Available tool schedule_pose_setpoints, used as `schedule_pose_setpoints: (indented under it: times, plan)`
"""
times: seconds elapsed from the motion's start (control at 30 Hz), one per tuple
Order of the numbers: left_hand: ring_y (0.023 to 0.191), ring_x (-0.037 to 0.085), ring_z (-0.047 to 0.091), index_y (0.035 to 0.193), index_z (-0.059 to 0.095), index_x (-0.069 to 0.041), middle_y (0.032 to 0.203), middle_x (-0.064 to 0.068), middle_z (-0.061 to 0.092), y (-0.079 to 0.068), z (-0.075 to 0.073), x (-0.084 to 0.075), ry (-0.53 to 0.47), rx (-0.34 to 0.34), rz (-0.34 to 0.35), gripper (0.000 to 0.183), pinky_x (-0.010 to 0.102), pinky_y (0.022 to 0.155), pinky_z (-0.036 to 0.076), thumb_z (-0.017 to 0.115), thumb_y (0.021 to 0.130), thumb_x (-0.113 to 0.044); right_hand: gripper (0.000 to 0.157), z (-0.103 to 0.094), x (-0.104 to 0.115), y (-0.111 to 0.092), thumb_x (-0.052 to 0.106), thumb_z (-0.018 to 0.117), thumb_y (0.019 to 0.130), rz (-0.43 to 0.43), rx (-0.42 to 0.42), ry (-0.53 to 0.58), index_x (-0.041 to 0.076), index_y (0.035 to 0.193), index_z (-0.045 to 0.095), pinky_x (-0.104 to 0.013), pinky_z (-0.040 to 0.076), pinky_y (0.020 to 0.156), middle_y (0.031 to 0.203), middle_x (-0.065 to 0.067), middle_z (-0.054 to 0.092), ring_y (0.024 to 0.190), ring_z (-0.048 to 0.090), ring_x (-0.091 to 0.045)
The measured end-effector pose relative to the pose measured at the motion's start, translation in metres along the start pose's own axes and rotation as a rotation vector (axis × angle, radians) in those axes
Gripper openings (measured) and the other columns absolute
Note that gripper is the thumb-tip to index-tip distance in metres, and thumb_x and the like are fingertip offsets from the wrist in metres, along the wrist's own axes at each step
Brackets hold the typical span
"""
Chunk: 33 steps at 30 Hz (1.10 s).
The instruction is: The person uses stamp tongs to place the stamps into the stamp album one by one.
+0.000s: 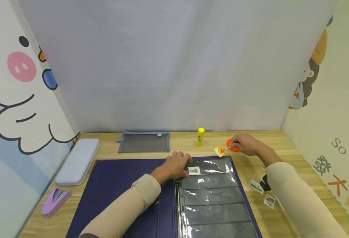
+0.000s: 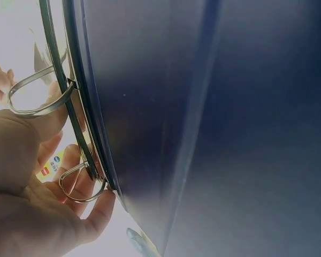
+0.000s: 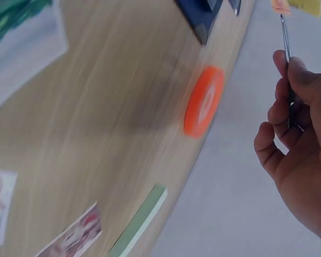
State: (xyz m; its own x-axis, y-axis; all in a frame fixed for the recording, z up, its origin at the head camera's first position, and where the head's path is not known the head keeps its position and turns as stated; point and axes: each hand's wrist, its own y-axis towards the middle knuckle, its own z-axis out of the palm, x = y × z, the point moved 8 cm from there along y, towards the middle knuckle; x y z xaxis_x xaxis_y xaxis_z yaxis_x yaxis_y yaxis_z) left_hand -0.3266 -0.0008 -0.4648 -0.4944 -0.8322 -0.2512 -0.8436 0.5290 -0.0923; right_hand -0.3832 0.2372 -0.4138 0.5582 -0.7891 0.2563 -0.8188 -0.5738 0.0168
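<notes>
My right hand [image 1: 245,144] pinches metal tweezers [image 1: 228,147], whose tips grip a yellow and orange stamp [image 1: 220,151] just beyond the album's upper right corner. In the right wrist view the tweezers [image 3: 285,40] lie between thumb and fingers. A dark blue ring binder stamp album [image 1: 126,185] lies spread open. Its right side carries a black page [image 1: 213,196] with clear pocket strips. My left hand [image 1: 177,164] rests on the page's upper left corner, beside a pale stamp [image 1: 194,170] in the top strip. Metal rings [image 2: 40,99] stand near that hand in the left wrist view.
Behind the album are a grey mesh pouch [image 1: 144,142], a yellow glue stick [image 1: 200,137] and an orange round item [image 1: 233,145]. Loose stamps [image 1: 256,186] lie right of it, partly under the right arm. A white case [image 1: 78,161] and purple stapler [image 1: 56,201] sit at left.
</notes>
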Motion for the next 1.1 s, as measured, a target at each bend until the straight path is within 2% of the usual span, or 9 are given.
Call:
schedule_pose_setpoints:
  times: [0.13, 0.43, 0.57, 0.7, 0.93, 1.1]
  plan:
    - [0.115, 0.026, 0.047, 0.123, 0.051, -0.025, 0.124, 0.005, 0.054, 0.0, -0.001, -0.002, -0.001, 0.004, 0.006, 0.053, 0.046, 0.091, 0.041, 0.076, 0.078, -0.039, 0.013, 0.008, 0.017, 0.015, 0.008, 0.059, 0.091, -0.092, 0.022, -0.049, 0.01, 0.081, 0.067, -0.031, 0.043, 0.069, 0.077, 0.002, 0.059, 0.072, 0.05, -0.01]
    - [0.116, 0.026, 0.046, 0.124, 0.05, -0.025, 0.124, 0.005, 0.053, -0.001, -0.002, -0.004, 0.006, 0.025, -0.004, 0.054, 0.047, 0.093, 0.04, 0.076, 0.079, -0.039, 0.015, 0.018, 0.047, 0.025, 0.009, 0.065, 0.087, -0.322, 0.063, -0.27, 0.014, 0.073, 0.063, -0.029, 0.043, 0.065, 0.07, 0.004, 0.051, 0.065, 0.044, -0.008]
    - [0.115, 0.026, 0.047, 0.124, 0.05, -0.026, 0.123, 0.004, 0.053, -0.002, -0.002, -0.002, 0.009, 0.023, -0.013, 0.054, 0.046, 0.092, 0.04, 0.076, 0.079, -0.039, 0.014, 0.025, 0.055, 0.032, 0.015, 0.068, 0.085, -0.318, 0.089, -0.34, 0.018, 0.072, 0.064, -0.029, 0.042, 0.064, 0.069, 0.006, 0.052, 0.064, 0.044, -0.008]
    - [0.115, 0.026, 0.047, 0.124, 0.05, -0.026, 0.123, 0.004, 0.053, -0.001, -0.001, -0.002, 0.013, 0.02, -0.009, 0.054, 0.046, 0.091, 0.041, 0.076, 0.079, -0.039, 0.013, 0.034, 0.062, 0.035, 0.015, 0.07, 0.084, -0.328, 0.119, -0.398, 0.02, 0.073, 0.065, -0.029, 0.042, 0.063, 0.07, 0.007, 0.052, 0.065, 0.046, -0.01]
    - [0.116, 0.026, 0.047, 0.125, 0.05, -0.025, 0.125, 0.004, 0.053, 0.0, 0.001, -0.001, 0.017, 0.014, -0.015, 0.055, 0.046, 0.093, 0.041, 0.076, 0.079, -0.039, 0.016, 0.04, 0.078, 0.033, 0.013, 0.069, 0.084, -0.366, 0.128, -0.373, 0.021, 0.071, 0.063, -0.025, 0.038, 0.061, 0.07, 0.006, 0.048, 0.066, 0.042, -0.011]
    - [0.114, 0.026, 0.047, 0.124, 0.051, -0.024, 0.123, 0.005, 0.053, 0.0, 0.0, -0.001, 0.013, 0.01, -0.016, 0.055, 0.046, 0.092, 0.041, 0.076, 0.078, -0.039, 0.017, 0.039, 0.078, 0.034, 0.012, 0.068, 0.085, -0.327, 0.148, -0.347, 0.019, 0.07, 0.063, -0.024, 0.037, 0.061, 0.07, 0.007, 0.047, 0.066, 0.04, -0.01]
